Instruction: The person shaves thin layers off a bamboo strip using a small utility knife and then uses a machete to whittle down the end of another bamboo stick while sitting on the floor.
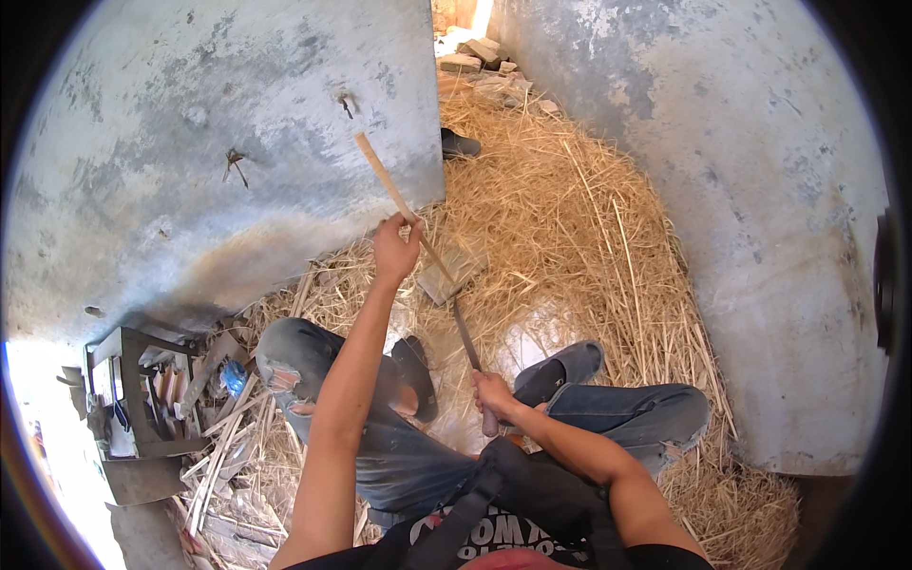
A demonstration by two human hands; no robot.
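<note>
Beyond knife (465, 332), wooden strip (385, 178) slants, far end pointing forward-left.

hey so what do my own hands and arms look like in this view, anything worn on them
Your left hand and right hand show no gloves, and neither wrist shows a watch or band. Both forearms are uncovered. A black short sleeve shows at the lower edge. Rings are too small to tell.
</note>
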